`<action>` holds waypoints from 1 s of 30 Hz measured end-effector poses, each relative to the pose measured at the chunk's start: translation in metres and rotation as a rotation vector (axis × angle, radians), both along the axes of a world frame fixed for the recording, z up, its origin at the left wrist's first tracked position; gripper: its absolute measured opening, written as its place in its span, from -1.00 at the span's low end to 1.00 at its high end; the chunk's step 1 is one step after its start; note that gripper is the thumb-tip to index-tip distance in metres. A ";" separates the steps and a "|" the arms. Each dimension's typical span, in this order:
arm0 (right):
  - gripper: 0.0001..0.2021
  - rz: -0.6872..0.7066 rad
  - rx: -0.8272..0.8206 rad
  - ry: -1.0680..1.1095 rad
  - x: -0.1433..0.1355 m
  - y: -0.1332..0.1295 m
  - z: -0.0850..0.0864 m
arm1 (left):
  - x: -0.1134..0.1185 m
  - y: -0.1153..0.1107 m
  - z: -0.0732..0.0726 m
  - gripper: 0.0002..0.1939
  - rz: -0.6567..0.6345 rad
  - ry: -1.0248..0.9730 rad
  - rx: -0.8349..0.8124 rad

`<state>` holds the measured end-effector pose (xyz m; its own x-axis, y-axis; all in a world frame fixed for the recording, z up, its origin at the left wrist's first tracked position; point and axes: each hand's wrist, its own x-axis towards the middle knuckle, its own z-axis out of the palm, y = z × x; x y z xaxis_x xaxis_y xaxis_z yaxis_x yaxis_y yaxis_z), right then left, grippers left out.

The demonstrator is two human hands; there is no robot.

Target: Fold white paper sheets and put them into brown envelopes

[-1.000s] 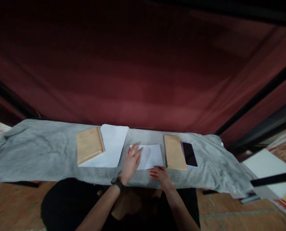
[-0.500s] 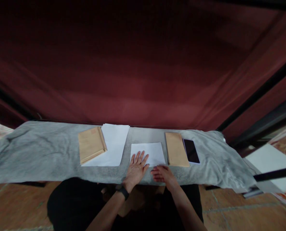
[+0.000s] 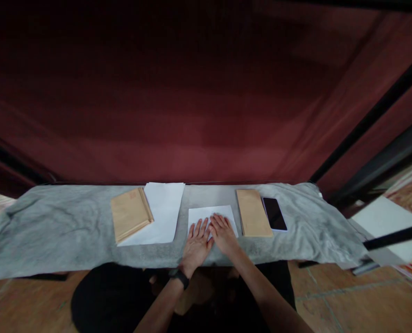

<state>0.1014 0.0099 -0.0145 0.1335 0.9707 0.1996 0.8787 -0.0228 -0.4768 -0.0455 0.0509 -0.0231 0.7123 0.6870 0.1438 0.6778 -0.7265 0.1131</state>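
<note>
A small white sheet of paper point(image 3: 211, 211), seemingly folded, lies flat in front of me. My left hand point(image 3: 197, 243) rests on its left part with fingers spread. My right hand point(image 3: 223, 232) lies flat on the paper's right part, fingers stretched out and its thumb side against my left hand. To the left, a stack of brown envelopes point(image 3: 129, 212) overlaps larger white sheets point(image 3: 166, 208). Another stack of brown envelopes point(image 3: 253, 212) lies to the right of my right hand. Both hands cover the paper's near edge.
A phone point(image 3: 275, 213) with a dark screen lies beside the right envelopes. Grey cloth point(image 3: 70, 222) covers the narrow table, which ends against a dark red panel point(image 3: 192, 157). A white board point(image 3: 382, 222) and dark bar stand at the far right.
My right hand has moved up and left from the table's near edge onto the white paper, beside my left hand. My left hand stays on the paper. The view has shifted slightly.
</note>
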 end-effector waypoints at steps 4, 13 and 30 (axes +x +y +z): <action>-0.56 -0.034 -0.016 -0.133 0.007 0.004 -0.015 | 0.000 0.000 -0.001 -0.47 0.001 -0.005 0.006; -0.56 0.019 0.006 -0.111 0.006 0.027 -0.017 | 0.001 -0.001 0.001 -0.45 0.010 -0.014 0.008; -0.55 0.145 0.025 -0.106 0.016 0.004 -0.010 | 0.000 0.001 -0.001 -0.42 -0.006 -0.015 0.008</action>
